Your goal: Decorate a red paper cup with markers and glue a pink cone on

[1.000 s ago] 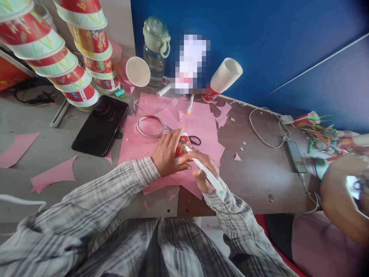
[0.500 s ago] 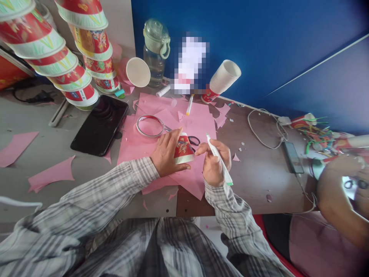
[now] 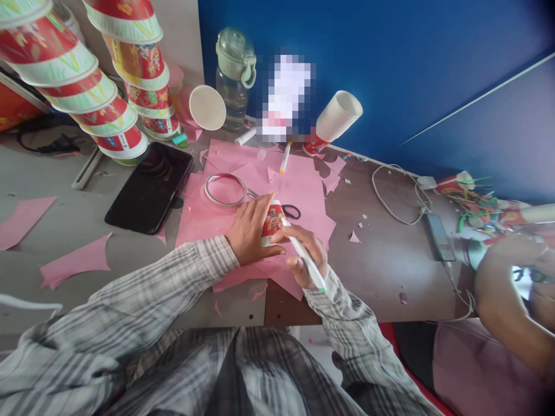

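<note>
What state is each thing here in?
Red cup: held in left hand
Green marker: uncapped, in right hand
Scissors: partly hidden, open or shut unclear
Bottle: upright, lid shut
Black device: flat, screen dark
Phone: cable attached
White cups: nested
Pink paper: cut, scattered
Cup towers: stacked

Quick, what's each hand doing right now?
Left hand: holding the red paper cup.
Right hand: closed around a white marker.
</note>
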Demonstrator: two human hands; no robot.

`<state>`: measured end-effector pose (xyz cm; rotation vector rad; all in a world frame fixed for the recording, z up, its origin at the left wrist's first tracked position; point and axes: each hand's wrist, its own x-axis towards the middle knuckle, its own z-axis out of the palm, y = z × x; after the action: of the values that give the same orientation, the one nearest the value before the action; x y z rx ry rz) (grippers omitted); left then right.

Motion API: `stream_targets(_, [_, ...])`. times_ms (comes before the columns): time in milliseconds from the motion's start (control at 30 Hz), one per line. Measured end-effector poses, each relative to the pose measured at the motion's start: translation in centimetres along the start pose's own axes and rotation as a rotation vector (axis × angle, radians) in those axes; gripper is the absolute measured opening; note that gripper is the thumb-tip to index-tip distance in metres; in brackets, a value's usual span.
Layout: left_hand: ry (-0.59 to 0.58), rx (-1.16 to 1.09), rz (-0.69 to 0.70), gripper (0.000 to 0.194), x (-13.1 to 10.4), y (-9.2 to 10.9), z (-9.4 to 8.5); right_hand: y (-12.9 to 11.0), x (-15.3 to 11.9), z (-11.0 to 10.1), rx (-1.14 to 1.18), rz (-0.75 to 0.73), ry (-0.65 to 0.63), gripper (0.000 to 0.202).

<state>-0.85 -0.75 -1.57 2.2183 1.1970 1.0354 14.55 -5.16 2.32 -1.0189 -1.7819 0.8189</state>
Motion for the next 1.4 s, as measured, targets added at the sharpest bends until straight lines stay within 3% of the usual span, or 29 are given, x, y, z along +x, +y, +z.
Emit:
stream_targets(67, [0.013,0.003,0.005,0.108,0.0,0.0,0.0,0.3,0.1,0.1,0.028,-0.002,0.026,0.039])
stream_targets(200, [0.021,-0.008,0.009,0.112,0.0,0.1,-0.1,1.3,1.0,-0.3,0.013,-0.007,0.487,0.032])
stream_targets(267, [0.021,-0.001,0.002,0.113,0.0,0.1,-0.2,1.8,1.5,-0.6,0.061,0.019,0.561,0.031])
stream_targets(433, [0.056,0.033,-0.002,0.112,0.0,0.1,-0.3,2.0,1.2,-0.3,0.044,0.154,0.321,0.04])
stream_targets(533, [0.086,0.025,0.004,0.11,0.0,0.2,-0.4,1.9,0.8,-0.1,-0.04,0.15,0.223,0.044])
stream_targets(1000, [0.203,0.046,-0.007,0.097,0.3,0.7,-0.6,1.7,0.9,-0.3,-0.107,0.134,0.095,0.051])
stream_targets(1300, [0.243,0.08,0.028,0.092,0.2,1.1,-0.6,2.5,0.8,0.4,0.018,0.26,0.075,0.06])
stream_targets(1400, [0.199,0.035,0.066,0.101,0.1,1.0,-0.8,2.5,1.1,0.4,0.095,0.274,0.142,0.058])
